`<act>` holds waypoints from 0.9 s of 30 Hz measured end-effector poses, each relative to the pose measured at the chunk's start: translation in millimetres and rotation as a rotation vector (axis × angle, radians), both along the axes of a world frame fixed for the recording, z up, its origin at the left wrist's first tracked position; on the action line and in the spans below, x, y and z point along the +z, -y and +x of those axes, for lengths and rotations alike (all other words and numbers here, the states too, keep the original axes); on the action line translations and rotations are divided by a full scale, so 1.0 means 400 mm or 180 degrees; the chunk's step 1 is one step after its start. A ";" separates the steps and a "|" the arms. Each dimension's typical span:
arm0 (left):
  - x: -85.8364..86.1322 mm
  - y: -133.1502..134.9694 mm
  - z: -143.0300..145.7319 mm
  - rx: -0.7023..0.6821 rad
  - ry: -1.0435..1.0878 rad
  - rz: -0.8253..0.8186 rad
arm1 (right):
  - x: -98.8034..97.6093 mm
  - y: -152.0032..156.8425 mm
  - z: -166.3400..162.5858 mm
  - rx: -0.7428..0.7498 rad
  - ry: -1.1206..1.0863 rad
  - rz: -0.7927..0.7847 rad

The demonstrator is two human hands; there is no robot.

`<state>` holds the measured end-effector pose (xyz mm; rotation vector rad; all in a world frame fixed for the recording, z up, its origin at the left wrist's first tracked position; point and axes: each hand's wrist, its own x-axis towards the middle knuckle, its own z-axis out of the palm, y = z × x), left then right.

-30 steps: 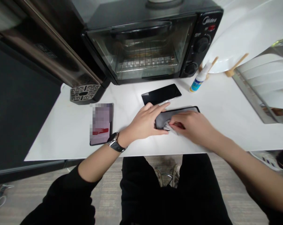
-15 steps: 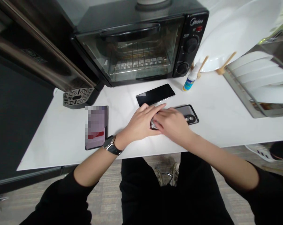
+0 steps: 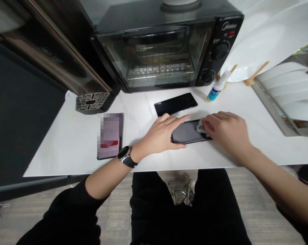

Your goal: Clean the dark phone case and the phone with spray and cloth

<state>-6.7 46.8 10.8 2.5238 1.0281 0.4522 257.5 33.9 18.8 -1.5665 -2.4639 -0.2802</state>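
A phone case (image 3: 186,132) with a dark rim and see-through grey back lies flat near the counter's front edge. My left hand (image 3: 161,134) grips its left end, the thumb along the near side and the fingers along the far side. Pinched in my right hand (image 3: 228,133) is a crumpled white wipe (image 3: 201,127), held against the right part of the case. That hand hides the case's right end. Just beyond the case lies a black phone (image 3: 176,104), screen up, close to my left fingertips.
Left of my wrist lies another phone (image 3: 110,132) with a lit screen. A spray bottle (image 3: 214,92) stands at the back right. Behind are a toaster oven (image 3: 159,90) and a dispenser's drip tray (image 3: 91,102). Plates in a rack (image 3: 271,115) occupy the right side.
My right hand has slid with the wipe from the case's left end to its right part, uncovering the middle. The left hand keeps its grip. The view has shifted slightly.
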 end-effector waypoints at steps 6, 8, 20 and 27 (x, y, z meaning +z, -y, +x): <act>-0.002 0.000 -0.007 0.0129 0.0042 0.0037 | -0.008 -0.020 -0.172 0.1553 -0.0549 -0.0637; -0.004 0.001 -0.009 0.0139 0.0025 0.0008 | -0.002 -0.015 -0.133 0.1791 -0.0731 -0.0949; 0.012 0.004 -0.001 -0.0030 -0.0003 0.0004 | 0.008 -0.026 0.061 0.0590 0.0150 0.0162; -0.005 -0.002 -0.008 -0.0050 0.0061 0.0037 | -0.027 -0.011 -0.145 0.1534 -0.0812 -0.0604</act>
